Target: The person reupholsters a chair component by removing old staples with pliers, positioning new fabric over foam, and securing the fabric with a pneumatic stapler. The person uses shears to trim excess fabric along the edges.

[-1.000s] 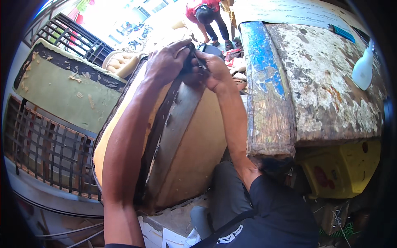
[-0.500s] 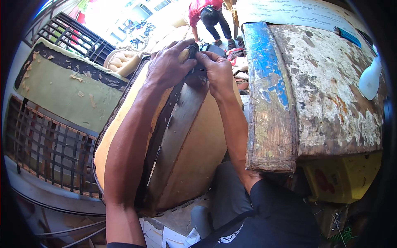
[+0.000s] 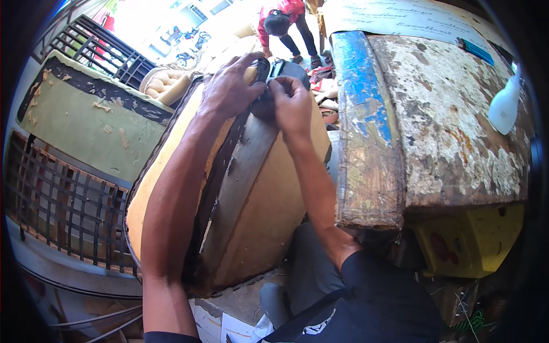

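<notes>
In front of me stands a large furniture piece [image 3: 266, 217] with a tan panel, a grey strip down its middle and pale yellow padding [image 3: 166, 143] on the left, edged in black. At its far end is dark, black material [image 3: 264, 107]. My left hand [image 3: 229, 88] grips the black edge there, thumb and forefinger bent around it. My right hand [image 3: 293, 103] is beside it, thumb and fingertips pinched together just over the black material; what they hold is too small to make out.
A worn workbench [image 3: 452, 131] with a blue-painted beam [image 3: 369, 114] stands close on the right, bearing a white squeeze bottle [image 3: 506, 106] and a teal tool [image 3: 477, 50]. Frames with black webbing [image 3: 68, 200] lean at left. A person in red [image 3: 280, 23] bends over beyond.
My right hand has drawn slightly back toward me and away from the left hand, uncovering more of the black material. My left hand keeps its grip. The view has shifted slightly.
</notes>
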Action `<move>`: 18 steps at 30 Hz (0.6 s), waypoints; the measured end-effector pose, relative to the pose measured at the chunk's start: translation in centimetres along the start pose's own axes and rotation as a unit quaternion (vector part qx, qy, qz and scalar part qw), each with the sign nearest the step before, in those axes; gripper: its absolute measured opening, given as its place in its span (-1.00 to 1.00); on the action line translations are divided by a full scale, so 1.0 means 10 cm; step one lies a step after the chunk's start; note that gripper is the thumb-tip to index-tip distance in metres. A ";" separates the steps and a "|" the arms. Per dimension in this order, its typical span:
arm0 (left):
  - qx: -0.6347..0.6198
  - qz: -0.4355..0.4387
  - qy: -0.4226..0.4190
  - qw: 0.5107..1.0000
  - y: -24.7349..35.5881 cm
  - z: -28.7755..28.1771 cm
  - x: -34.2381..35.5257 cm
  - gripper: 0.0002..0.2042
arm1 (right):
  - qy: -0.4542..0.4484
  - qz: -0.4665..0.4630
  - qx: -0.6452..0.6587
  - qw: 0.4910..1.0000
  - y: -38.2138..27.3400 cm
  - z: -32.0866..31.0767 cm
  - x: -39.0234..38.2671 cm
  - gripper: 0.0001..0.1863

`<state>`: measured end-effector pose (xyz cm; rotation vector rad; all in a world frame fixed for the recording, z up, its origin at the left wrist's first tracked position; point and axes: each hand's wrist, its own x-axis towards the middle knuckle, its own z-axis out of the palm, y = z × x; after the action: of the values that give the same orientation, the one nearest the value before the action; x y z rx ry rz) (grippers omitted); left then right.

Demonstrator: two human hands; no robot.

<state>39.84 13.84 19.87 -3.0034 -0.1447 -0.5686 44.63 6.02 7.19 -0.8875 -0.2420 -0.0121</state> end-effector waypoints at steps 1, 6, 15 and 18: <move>0.002 -0.009 -0.003 1.000 0.00 -0.06 -0.01 -0.35 | 0.025 -0.037 -0.041 0.998 -0.06 0.02 -0.17 -0.76; -0.017 -0.022 -0.030 0.999 -0.04 -0.07 -0.05 -0.37 | -0.180 -0.122 -0.192 0.957 -0.22 -0.83 -1.71 -0.84; -0.047 -0.014 -0.055 0.997 -0.17 -0.13 0.00 -0.37 | -0.165 0.285 -0.737 0.591 0.43 -4.83 -3.97 -0.52; -0.040 0.011 -0.037 0.998 -0.34 -0.10 -0.01 -0.37 | -0.145 0.226 -0.808 0.524 0.47 -5.50 -4.37 -0.42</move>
<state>39.04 17.06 20.95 -3.1009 -0.0952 -0.4718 13.91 -37.15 -39.09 -2.8723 -0.2637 0.4908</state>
